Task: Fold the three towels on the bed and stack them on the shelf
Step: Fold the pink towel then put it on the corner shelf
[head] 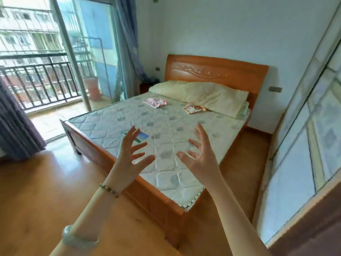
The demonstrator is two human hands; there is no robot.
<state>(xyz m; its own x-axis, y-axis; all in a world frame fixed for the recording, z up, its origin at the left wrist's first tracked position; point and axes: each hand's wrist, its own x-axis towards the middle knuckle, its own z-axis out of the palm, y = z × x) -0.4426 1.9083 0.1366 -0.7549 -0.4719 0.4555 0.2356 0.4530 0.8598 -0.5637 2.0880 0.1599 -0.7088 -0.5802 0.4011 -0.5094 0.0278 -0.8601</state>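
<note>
Left hand (129, 160), right hand (202, 157) splayed, empty — blue-green patch (143, 136) on bed (166, 124), possibly label.

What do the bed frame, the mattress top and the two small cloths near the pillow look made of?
Bed frame: wood, orange-brown with a slight sheen, carved relief. Mattress top: matte quilted fabric, diamond stitching. Pink cloth and orange-edged cloth: soft textile, rumpled folds; probably towelling, weave too small to tell.
</note>
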